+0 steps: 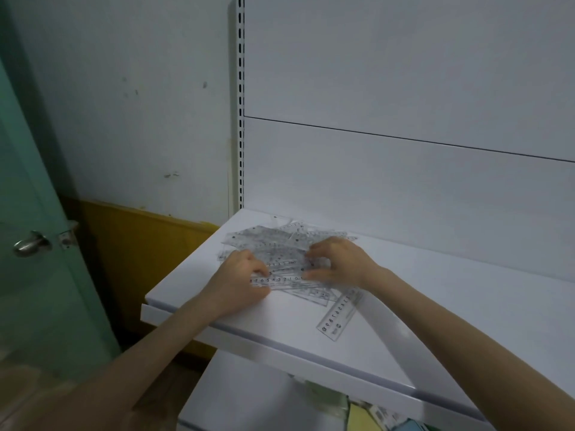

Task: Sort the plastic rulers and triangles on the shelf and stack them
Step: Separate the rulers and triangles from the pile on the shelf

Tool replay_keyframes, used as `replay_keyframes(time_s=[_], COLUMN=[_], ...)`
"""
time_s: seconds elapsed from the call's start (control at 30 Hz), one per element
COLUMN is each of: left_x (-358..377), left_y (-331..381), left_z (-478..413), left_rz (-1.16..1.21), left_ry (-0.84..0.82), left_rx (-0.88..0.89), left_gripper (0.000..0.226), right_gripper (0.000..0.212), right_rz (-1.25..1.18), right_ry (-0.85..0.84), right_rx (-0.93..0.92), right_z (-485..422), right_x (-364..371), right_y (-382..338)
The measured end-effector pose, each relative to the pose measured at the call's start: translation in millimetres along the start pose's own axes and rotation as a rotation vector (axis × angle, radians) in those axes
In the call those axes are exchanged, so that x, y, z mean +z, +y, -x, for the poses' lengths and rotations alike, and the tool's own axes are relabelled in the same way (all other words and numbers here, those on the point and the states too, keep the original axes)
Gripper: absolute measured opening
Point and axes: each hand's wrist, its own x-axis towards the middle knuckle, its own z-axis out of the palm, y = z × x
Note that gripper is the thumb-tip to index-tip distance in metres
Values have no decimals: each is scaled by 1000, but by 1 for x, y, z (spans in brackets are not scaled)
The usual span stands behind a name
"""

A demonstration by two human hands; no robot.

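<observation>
A jumbled pile of clear plastic rulers and triangles (273, 244) lies on the left part of the white shelf (435, 306). My left hand (241, 281) sits on the pile's front left, fingers curled onto a clear ruler (280, 279) with printed numbers. My right hand (337, 262) is over the pile's right side, its fingertips pinching at the same ruler's other end. One separate clear ruler (339, 315) lies slanted on the shelf in front of the pile, below my right wrist.
The shelf's white back panel (404, 88) rises behind, with a slotted upright (240, 104) at its left. A green door with a metal knob (31, 244) stands at the left. Below the shelf lies a lower level with coloured items (367, 412).
</observation>
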Motion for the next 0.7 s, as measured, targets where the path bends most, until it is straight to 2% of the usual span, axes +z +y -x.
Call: replay_keyframes(time_s=[0.1, 0.23, 0.3, 0.4, 0.53, 0.6, 0.7], left_x=[-1, -3, -5, -2, -2, -4, -8], left_y=[-4, -4, -1, 0, 12, 19, 28], left_z=[0, -5, -6, -7, -6, -6, -4], left_rz=[2, -101, -163, -276, -354, -342, -283], left_ry=[9, -24, -30, -8, 134, 174, 167], left_rx=[65, 174, 243, 411, 553, 553, 429], left_gripper=[22, 36, 31, 28, 30, 26, 8], right_gripper=[39, 20, 23, 22, 22, 19, 18], right_rz=[-31, 106, 150, 90, -70, -128, -222], right_ry=[26, 18, 52, 186, 394, 466, 513], right_rx=[-10, -39, -15, 13, 85, 140, 220], right_z=[-5, -6, -4, 1, 17, 26, 43], right_x=[-2, -11, -11, -9, -15, -21, -38], right_y=[-6, -12, -10, 2, 20, 28, 36])
